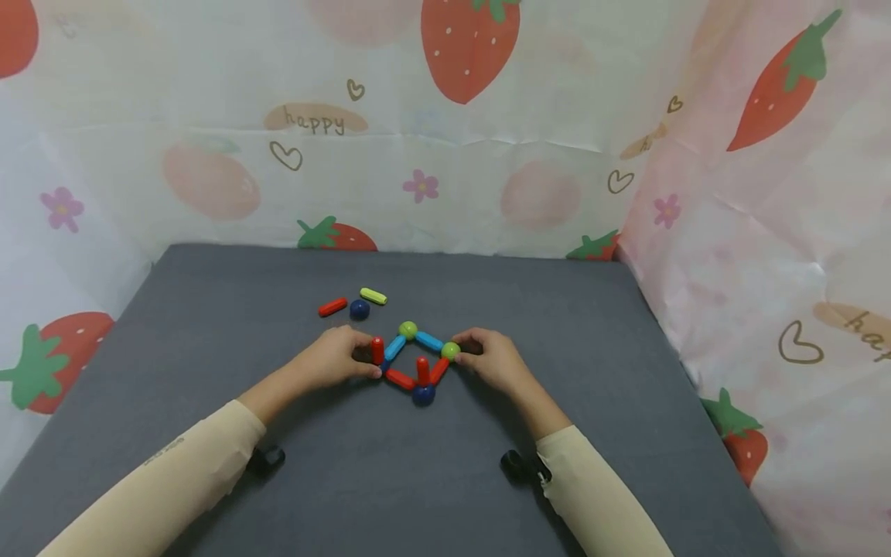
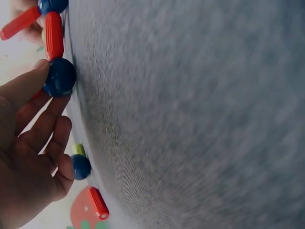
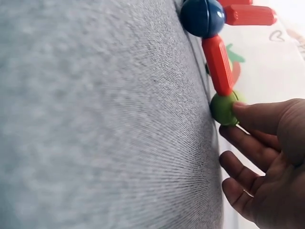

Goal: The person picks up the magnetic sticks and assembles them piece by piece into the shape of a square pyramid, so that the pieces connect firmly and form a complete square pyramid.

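A four-sided frame of rods and balls lies on the grey table [image 1: 390, 480]. My left hand [image 1: 339, 357] pinches the dark blue ball [image 2: 61, 78] at its left corner between thumb and fingers. At the right corner, the green ball [image 3: 224, 109] is pinched by my right hand [image 1: 496, 362]. Another dark blue ball [image 1: 423, 395] forms the near corner, another green ball [image 1: 407, 330] the far one. Two light blue rods [image 1: 429, 340] make the far sides; two red rods [image 1: 400, 379] make the near sides. Red rods stand upright on the left and near blue balls.
Beyond my left hand lie a loose red rod [image 1: 332, 307], a dark blue ball [image 1: 359, 309] and a yellow-green rod [image 1: 373, 296]. A strawberry-print curtain [image 1: 459, 155] borders the table's back and sides.
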A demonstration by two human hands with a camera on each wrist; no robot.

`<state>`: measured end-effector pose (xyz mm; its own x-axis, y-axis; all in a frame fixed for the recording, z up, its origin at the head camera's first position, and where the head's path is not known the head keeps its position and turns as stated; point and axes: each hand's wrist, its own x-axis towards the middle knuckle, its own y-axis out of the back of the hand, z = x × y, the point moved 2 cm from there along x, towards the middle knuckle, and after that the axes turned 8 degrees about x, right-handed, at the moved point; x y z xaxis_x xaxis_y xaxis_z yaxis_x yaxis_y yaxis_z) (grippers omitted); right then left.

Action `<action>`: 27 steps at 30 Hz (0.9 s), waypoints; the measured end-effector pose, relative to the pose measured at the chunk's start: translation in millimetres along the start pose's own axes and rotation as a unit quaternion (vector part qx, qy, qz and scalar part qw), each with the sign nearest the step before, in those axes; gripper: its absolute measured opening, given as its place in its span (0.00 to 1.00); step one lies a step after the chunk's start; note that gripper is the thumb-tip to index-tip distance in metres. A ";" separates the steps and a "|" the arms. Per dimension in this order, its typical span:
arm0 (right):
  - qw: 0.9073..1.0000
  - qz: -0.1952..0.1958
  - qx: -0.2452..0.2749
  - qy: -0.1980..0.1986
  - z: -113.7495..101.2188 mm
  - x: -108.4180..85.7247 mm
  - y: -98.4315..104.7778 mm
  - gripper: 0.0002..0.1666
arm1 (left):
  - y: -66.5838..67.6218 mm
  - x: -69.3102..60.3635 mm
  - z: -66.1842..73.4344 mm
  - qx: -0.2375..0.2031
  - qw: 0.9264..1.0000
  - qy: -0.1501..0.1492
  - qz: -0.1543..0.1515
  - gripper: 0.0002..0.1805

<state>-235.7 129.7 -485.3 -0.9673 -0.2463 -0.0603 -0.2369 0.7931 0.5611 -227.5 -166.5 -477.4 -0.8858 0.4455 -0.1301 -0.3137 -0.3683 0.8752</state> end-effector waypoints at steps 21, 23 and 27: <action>0.999 0.030 -0.002 0.016 0.5 11.9 -1.0 0.15 | -7.8 -12.8 23.2 0.043 0.998 0.002 0.036 0.15; 1.000 0.017 0.002 0.012 0.4 11.3 -0.6 0.16 | -8.5 -13.8 24.3 0.043 0.998 0.005 0.038 0.16; 1.000 0.000 0.009 0.002 -2.1 4.9 2.5 0.18 | -11.0 -15.0 25.7 0.039 0.998 0.016 0.041 0.16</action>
<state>-240.9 129.3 -482.5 -0.9668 -0.2489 -0.0575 -0.2393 0.8034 0.5453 -202.0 -148.2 -473.1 -0.9185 0.3892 -0.0700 -0.2130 -0.3378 0.9168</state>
